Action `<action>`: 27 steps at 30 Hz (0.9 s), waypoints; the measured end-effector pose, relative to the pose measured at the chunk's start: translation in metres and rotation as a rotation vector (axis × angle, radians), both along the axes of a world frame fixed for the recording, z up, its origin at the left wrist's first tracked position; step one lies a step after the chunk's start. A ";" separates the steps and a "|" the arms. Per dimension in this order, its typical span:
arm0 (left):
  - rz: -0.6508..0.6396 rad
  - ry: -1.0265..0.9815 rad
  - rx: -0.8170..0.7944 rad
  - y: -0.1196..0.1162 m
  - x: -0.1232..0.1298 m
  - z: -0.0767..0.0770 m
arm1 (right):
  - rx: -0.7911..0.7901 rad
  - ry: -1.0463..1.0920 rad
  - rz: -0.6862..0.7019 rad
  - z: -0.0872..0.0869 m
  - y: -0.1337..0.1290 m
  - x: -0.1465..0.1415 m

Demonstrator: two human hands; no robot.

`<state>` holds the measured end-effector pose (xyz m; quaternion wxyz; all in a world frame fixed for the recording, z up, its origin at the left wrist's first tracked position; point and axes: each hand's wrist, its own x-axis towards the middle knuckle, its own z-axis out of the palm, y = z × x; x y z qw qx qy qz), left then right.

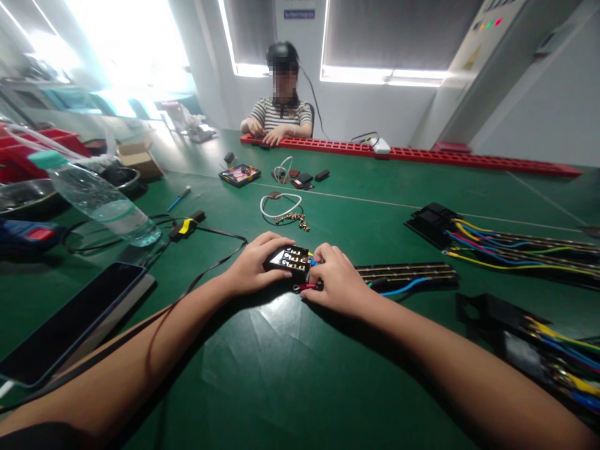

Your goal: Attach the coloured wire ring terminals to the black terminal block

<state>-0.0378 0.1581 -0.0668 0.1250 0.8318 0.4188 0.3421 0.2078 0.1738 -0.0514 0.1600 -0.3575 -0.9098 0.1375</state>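
Found black terminal housing (289, 259) clasped in left hand (253, 265), beside red lead (310, 286) apparently pinched by right hand (338, 278); judged light, stiff, smooth, best gripped by outer walls (300, 273), clear of brass contacts (296, 267).

2 hands (255, 265) (340, 281) at black block (295, 257), green table (244, 381)

black block (289, 261), brass-coloured contacts (296, 259) facing up; red wire end (310, 287), blue wire (314, 263) by right end

The fingers (276, 242) partly hide the black block (291, 259).
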 end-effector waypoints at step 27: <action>-0.050 0.100 -0.018 -0.002 0.000 -0.001 | -0.217 0.119 0.053 0.011 0.007 0.005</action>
